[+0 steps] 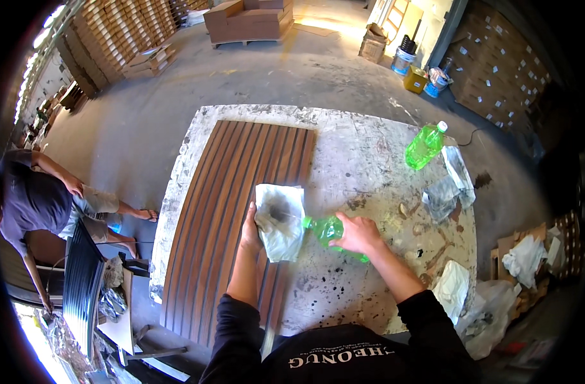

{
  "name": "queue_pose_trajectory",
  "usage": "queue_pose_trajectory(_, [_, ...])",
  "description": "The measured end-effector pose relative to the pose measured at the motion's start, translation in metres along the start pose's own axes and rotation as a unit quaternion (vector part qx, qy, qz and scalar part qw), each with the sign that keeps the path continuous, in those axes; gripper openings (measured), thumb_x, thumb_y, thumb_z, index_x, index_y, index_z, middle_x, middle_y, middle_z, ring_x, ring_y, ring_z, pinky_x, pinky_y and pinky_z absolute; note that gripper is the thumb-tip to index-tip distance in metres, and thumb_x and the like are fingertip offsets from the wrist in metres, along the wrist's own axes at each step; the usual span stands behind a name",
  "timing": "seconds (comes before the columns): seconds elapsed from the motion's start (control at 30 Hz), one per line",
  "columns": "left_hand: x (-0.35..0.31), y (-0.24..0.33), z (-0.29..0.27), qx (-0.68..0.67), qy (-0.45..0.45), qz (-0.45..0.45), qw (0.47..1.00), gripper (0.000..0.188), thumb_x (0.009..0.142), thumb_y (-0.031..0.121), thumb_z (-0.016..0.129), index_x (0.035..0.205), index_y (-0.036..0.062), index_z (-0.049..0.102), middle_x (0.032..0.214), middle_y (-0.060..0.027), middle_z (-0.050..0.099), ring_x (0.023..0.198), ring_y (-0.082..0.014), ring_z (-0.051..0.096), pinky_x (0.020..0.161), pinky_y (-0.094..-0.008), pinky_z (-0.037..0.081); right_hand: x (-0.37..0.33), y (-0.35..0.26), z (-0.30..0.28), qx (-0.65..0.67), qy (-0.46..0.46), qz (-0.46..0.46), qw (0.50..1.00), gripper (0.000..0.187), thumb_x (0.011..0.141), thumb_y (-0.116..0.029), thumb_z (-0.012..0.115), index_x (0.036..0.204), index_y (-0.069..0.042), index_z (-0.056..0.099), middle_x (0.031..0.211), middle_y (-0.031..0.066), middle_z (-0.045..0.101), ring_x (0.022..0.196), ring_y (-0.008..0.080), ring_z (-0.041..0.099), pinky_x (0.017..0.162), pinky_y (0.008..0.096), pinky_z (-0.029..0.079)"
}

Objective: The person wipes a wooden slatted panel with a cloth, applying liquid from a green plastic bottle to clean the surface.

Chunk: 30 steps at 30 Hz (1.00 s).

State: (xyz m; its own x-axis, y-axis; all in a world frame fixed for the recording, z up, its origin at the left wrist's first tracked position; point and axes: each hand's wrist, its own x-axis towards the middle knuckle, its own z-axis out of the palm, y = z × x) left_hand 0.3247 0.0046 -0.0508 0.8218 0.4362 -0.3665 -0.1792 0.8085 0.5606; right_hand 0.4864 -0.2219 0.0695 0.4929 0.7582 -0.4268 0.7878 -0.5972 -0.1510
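Observation:
My left hand (250, 228) grips the left edge of a white cloth (282, 241) spread above the slatted wood panel (232, 173). A dark, wet-looking patch marks the cloth's middle. In my right hand (359, 234) is a green plastic bottle (324, 229), tipped on its side with its neck pointing at the cloth. The fingers wrap around the bottle's body. Brown slats with dark grooves run lengthwise along the panel, which lies on the left half of a worn, paint-stained table (363, 150).
A second green bottle (425, 147) with a white cap stands at the table's far right. Crumpled wrappings (441, 197) and a white cloth (452, 289) lie along the right side. At left, another person (40, 198) bends near dark ribbed panels (82, 288). Buckets (404, 62) stand far right.

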Motion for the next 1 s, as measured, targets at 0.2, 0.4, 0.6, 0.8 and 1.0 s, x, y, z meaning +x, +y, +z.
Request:
queue_pose_trajectory(0.2, [-0.009,0.003,0.016,0.019,0.021,0.009,1.000,0.070,0.091,0.060,0.043,0.132,0.0032,0.047,0.129,-0.0143,0.053,0.116,-0.0297,0.051,0.101,-0.0425,0.040,0.000,0.018,0.007,0.022,0.012,0.038,0.999,0.080,0.071,-0.055,0.073,0.136,-0.021,0.039,0.096,0.0195,0.067,0.094,0.0363,0.065,0.089,0.0485,0.050])
queue_pose_trajectory(0.4, [0.006,-0.020,-0.003,0.118,0.128,0.102,0.979,0.035,0.087,0.015,0.063,0.115,-0.0045,0.056,0.107,-0.0163,0.064,0.091,-0.0288,0.065,0.083,-0.0420,0.053,-0.010,0.006,0.003,-0.001,0.008,0.018,1.000,0.082,0.070,-0.054,0.074,0.134,-0.016,0.040,0.091,0.0149,0.068,0.086,0.0314,0.067,0.075,0.0433,0.054])
queue_pose_trajectory(0.6, [-0.020,0.019,0.083,0.141,0.090,0.079,0.983,0.027,0.083,0.012,0.067,0.105,-0.0030,0.061,0.092,-0.0107,0.066,0.080,-0.0201,0.064,0.073,-0.0332,0.053,0.011,0.031,0.028,0.156,0.176,-0.041,0.971,0.084,0.070,-0.049,0.077,0.135,-0.016,0.035,0.105,0.0142,0.065,0.087,0.0291,0.068,0.075,0.0410,0.058])
queue_pose_trajectory(0.8, [-0.044,0.067,0.129,0.567,0.187,0.429,0.678,0.016,0.091,0.007,0.055,0.103,-0.0013,0.062,0.089,-0.0126,0.064,0.077,-0.0220,0.064,0.066,-0.0326,0.053,0.052,0.052,0.022,0.371,0.425,-0.027,0.825,0.087,0.067,-0.043,0.081,0.135,-0.013,0.035,0.110,0.0150,0.063,0.094,0.0306,0.066,0.081,0.0397,0.055])
queue_pose_trajectory(1.0, [-0.034,-0.044,0.000,0.872,0.038,0.372,0.315,0.032,0.078,0.010,0.061,0.110,0.0031,0.063,0.092,-0.0144,0.057,0.089,-0.0321,0.060,0.076,-0.0414,0.050,0.078,0.073,0.080,0.415,0.518,-0.025,0.747,0.077,0.070,-0.028,0.080,0.133,-0.008,0.040,0.115,0.0179,0.059,0.102,0.0323,0.061,0.086,0.0392,0.050])
